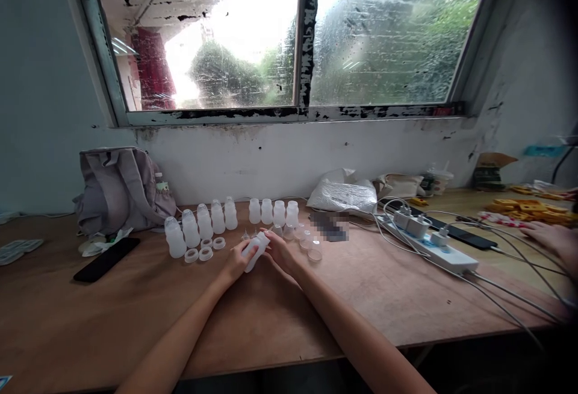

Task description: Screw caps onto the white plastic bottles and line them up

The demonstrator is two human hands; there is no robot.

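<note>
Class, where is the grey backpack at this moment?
In the head view, the grey backpack stands at left on the table, below the window, behind the black phone.

Left hand (pixel 236 263) and right hand (pixel 282 252) are bare, like the slim forearms (pixel 193 323).

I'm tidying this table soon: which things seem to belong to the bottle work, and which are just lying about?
Likely in use: bottle in the left hand; five bottles standing left; four bottles standing farther right; white rings; clear round pieces.

Likely just lying about: grey backpack; black phone at left; silvery bag; power strip.
</note>
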